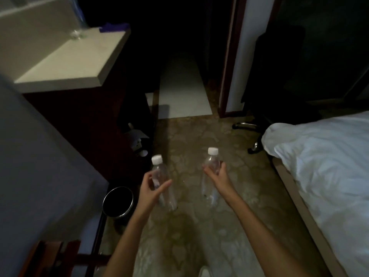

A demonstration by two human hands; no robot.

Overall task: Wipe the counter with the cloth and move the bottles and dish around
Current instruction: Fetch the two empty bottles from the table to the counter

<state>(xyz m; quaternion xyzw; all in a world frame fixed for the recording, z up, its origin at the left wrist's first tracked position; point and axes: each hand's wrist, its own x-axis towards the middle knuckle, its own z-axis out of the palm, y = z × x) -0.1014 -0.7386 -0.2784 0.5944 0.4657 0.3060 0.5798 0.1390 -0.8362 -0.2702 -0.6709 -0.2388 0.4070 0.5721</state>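
Note:
Two clear plastic bottles with white caps are held out over the patterned carpet. My left hand (151, 187) grips the left bottle (164, 188) around its middle. My right hand (216, 174) grips the right bottle (209, 188) near its neck. The pale counter (73, 60) stands at the upper left, well ahead of both hands. A blue cloth (113, 27) lies at the counter's far corner, and a small clear glass dish (76, 35) sits beside it.
A round black bin (117, 201) stands on the floor to the left of my left arm. A bed with white bedding (327, 156) fills the right side. A dark office chair (279, 76) stands beyond the bed. A grey surface (40, 166) lies at near left.

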